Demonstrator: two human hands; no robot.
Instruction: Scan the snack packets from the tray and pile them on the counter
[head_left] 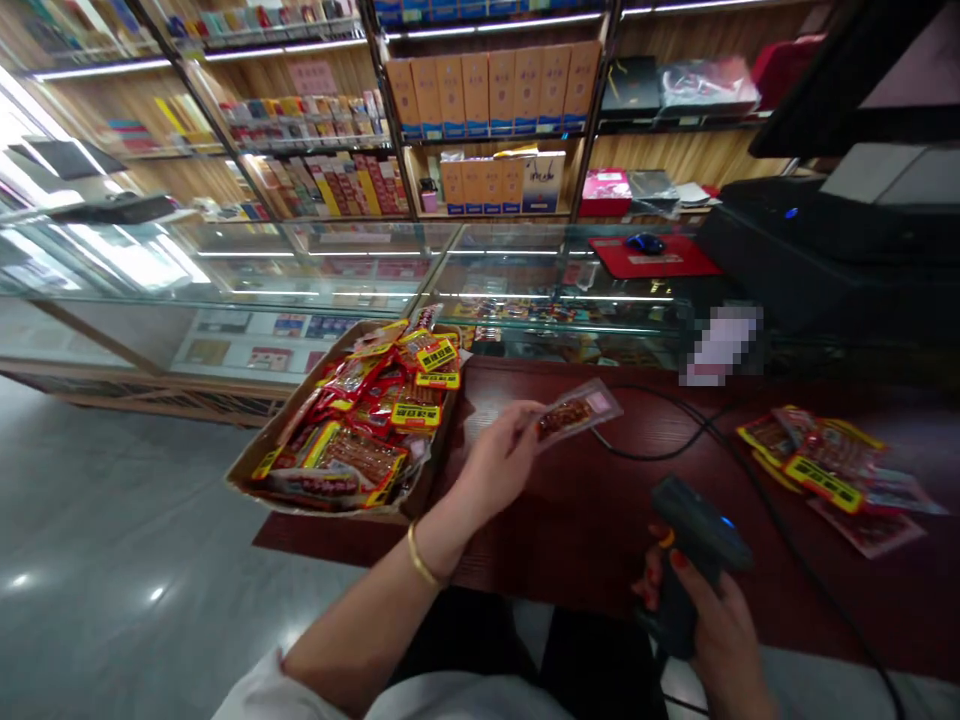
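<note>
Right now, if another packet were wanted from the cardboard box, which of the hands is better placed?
Probably the left hand: it is nearer the cardboard box, though it would first have to free itself of the small packet. The right hand is farther off, gripping the scanner.

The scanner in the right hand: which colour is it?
The scanner is nearly black, with a blue light, in the head view.

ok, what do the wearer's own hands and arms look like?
Left hand: ungloved, gold bangle at the wrist, pale sleeve leaving the forearm bare. Right hand: ungloved, red nails, no sleeve in view there.
</note>
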